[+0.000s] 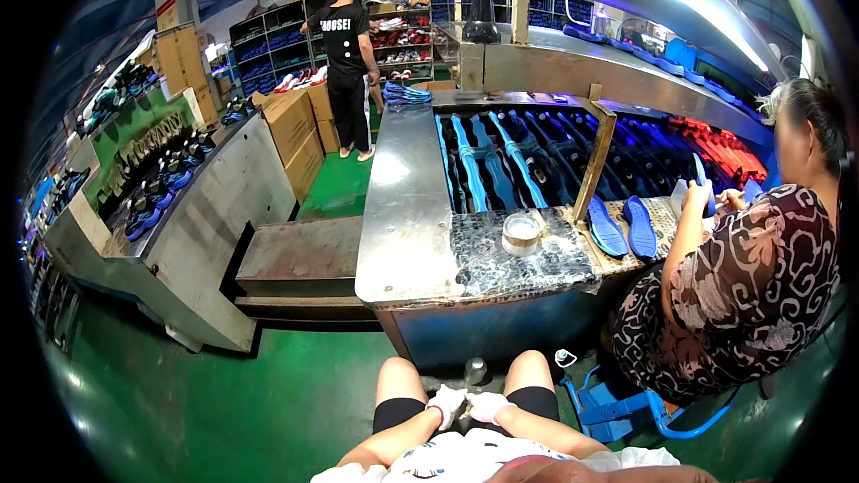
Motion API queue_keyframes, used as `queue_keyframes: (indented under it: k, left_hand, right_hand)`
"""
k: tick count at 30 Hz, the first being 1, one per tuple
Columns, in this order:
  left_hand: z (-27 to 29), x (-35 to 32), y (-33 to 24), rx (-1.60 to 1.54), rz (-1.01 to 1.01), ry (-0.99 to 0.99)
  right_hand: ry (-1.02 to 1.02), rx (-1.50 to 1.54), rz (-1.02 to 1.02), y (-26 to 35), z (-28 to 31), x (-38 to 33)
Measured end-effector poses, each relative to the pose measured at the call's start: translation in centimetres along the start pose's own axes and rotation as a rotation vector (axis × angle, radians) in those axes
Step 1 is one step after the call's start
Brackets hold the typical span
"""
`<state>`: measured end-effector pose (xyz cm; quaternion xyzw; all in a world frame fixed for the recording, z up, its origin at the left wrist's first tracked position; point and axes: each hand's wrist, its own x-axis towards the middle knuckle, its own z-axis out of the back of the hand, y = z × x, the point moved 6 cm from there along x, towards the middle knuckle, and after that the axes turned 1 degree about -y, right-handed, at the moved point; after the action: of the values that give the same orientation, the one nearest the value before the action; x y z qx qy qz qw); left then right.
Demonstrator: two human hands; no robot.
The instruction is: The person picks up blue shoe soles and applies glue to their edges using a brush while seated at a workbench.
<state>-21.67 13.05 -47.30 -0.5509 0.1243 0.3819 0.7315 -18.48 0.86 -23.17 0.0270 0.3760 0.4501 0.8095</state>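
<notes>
Both my hands rest close together between my knees, in white gloves. My left hand (446, 403) is closed, its fingers curled toward the other hand. Close beside it my right hand (487, 406) is closed too. Whatever may be between the fingers is hidden or too small to make out. Just beyond them, by the foot of the bench, stands a small clear jar or bottle (476, 370). On the bench in front sit a round pale tub (521, 234) and two blue shoe soles, a left one (608, 229) and a right one (640, 226).
A metal-edged bench (407, 215) carries rows of blue and red soles (720, 150) under a lit shelf. At right a seated co-worker (743, 259) handles a sole. A blue metal stool (617, 411) stands beside me. Another conveyor (206, 215) with shoes runs at left.
</notes>
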Motion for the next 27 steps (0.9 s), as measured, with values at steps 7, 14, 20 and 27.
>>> queue_keyframes:
  k: [7,14,20,27]
  left_hand:
    - [-1.2,-2.3,-3.2,0.017,-0.044,0.069]
    - [0.5,-3.8,-4.2,0.171,-0.132,0.047]
    - [1.3,-8.3,-9.5,0.495,-0.344,0.105]
    - [0.3,-3.4,-3.6,0.074,0.031,-0.006]
  right_hand:
    - [-0.016,0.026,-0.048,-1.8,-0.1,-0.5]
    - [-0.043,0.008,-0.009,-0.5,0.2,-0.5]
    - [-0.036,0.018,-0.053,-1.7,-0.3,-0.4]
    - [-0.025,0.013,-0.025,-0.3,0.6,-0.8]
